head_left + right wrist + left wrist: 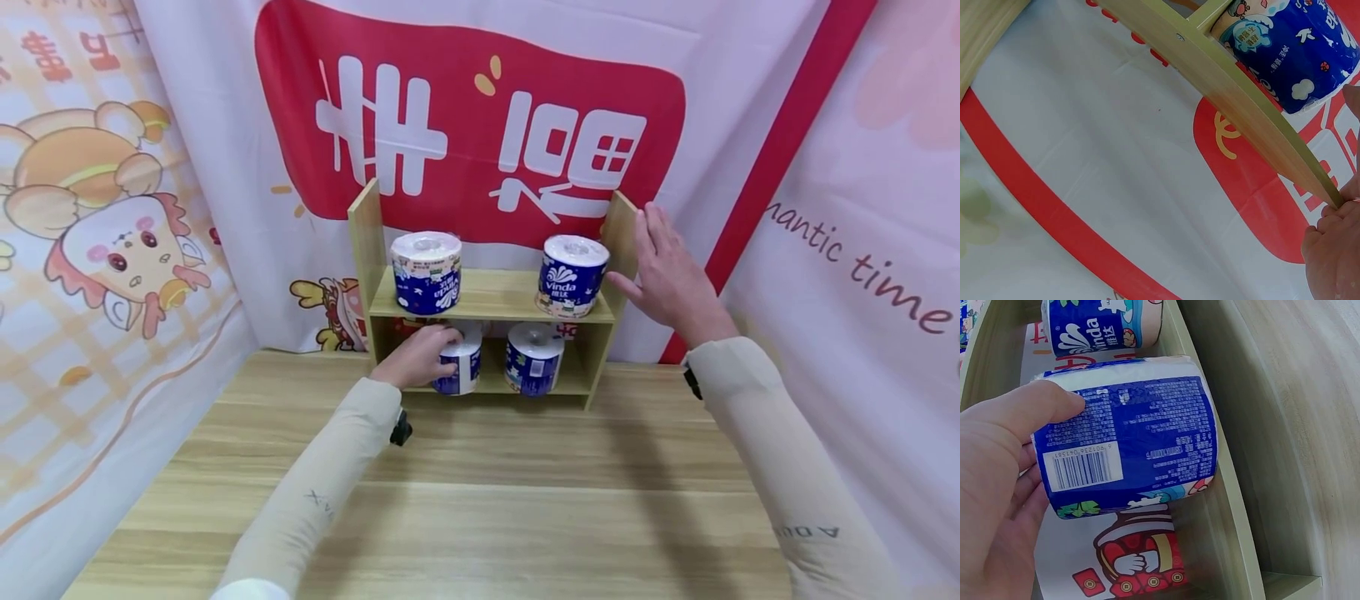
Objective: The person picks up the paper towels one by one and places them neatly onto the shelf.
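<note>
A small two-tier wooden shelf (pixel 487 296) holds blue-wrapped toilet paper rolls. On the lower tier, my left hand (pixel 420 357) grips the left toilet paper roll (pixel 1129 425), thumb on its printed side; its other fingers are partly hidden behind the roll. My right hand (pixel 671 271) is at the shelf's right side panel (pixel 1260 131), holding its edge with the thumb on the inner side and the fingers along the outer side. Near that thumb, a toilet paper roll (pixel 572 277) stands on the upper tier.
Another roll (pixel 426 273) stands at the upper left, and one more (pixel 534 358) at the lower right. The shelf stands at the back of a wooden table (pixel 495 500). Printed cloth (pixel 480 50) hangs behind and along both sides.
</note>
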A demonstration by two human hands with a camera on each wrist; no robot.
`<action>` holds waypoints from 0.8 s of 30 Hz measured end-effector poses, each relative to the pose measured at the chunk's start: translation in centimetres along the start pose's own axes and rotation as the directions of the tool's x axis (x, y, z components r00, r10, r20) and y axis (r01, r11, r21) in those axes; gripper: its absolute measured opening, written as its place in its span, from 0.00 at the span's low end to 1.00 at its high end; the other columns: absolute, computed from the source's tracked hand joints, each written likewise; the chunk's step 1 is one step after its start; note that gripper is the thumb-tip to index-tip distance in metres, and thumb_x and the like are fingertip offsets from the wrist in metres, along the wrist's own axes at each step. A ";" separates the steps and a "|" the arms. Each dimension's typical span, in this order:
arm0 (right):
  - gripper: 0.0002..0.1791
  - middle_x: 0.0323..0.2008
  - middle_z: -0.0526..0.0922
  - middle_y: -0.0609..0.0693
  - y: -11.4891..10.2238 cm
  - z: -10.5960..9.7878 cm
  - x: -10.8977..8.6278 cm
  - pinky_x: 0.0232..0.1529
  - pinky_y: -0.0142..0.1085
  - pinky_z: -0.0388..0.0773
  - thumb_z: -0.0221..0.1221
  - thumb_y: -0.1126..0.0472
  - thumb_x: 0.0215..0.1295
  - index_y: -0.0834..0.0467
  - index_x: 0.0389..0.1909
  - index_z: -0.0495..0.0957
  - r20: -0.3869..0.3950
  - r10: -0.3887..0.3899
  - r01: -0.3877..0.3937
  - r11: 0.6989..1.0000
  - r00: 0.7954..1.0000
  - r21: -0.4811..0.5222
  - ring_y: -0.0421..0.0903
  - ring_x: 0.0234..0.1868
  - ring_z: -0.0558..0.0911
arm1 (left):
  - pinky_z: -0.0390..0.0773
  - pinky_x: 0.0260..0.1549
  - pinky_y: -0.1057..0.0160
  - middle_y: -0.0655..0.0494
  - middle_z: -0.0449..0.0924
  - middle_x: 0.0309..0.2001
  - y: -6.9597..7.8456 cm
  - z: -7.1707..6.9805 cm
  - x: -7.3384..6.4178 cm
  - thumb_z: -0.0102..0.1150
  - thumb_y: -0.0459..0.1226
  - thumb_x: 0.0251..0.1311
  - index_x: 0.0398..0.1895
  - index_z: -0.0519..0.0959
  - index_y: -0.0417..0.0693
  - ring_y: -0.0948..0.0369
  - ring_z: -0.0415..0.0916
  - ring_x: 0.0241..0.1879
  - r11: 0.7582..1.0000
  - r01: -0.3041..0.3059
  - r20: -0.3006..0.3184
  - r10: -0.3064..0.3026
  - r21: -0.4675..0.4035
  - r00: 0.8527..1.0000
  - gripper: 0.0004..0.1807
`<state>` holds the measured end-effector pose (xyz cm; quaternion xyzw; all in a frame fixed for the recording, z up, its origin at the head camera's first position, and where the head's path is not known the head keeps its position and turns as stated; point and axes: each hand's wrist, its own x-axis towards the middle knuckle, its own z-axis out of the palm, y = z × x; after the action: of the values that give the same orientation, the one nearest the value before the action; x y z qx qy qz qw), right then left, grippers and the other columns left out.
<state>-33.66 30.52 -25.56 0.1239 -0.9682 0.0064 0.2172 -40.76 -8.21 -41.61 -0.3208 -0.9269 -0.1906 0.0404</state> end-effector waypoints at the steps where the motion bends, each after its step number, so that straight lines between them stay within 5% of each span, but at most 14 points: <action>1: 0.58 0.87 0.33 0.59 0.0 0.0 0.0 0.81 0.63 0.56 0.61 0.41 0.73 0.59 0.86 0.34 0.000 0.001 -0.001 1.000 1.000 0.000 0.62 0.88 0.38 | 0.86 0.57 0.50 0.43 0.83 0.59 0.0 -0.1 0.0 0.70 0.37 0.66 0.63 0.80 0.39 0.52 0.82 0.57 1.000 0.002 0.004 -0.002 -0.003 1.000 0.24; 11: 0.59 0.87 0.33 0.60 -0.2 0.4 0.1 0.81 0.64 0.55 0.62 0.41 0.72 0.60 0.86 0.35 0.000 -0.004 0.004 1.000 1.000 -0.005 0.63 0.88 0.39 | 0.85 0.59 0.50 0.43 0.83 0.62 -0.2 -0.5 -0.2 0.71 0.37 0.65 0.65 0.78 0.38 0.51 0.82 0.60 0.998 0.022 0.025 -0.020 -0.061 0.999 0.27; 24: 0.58 0.87 0.33 0.60 0.0 -0.4 0.2 0.80 0.64 0.56 0.59 0.38 0.73 0.60 0.86 0.34 0.025 -0.011 0.012 1.000 1.000 -0.017 0.63 0.87 0.38 | 0.75 0.72 0.46 0.45 0.79 0.69 0.7 -2.8 -2.2 0.68 0.40 0.69 0.71 0.75 0.40 0.48 0.75 0.71 0.998 -0.025 0.000 0.025 -0.055 1.000 0.30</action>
<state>-33.66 30.48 -25.13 0.1277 -0.9701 -0.0049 0.2063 -38.73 -10.02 -39.25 -0.3332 -0.9173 -0.2152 0.0336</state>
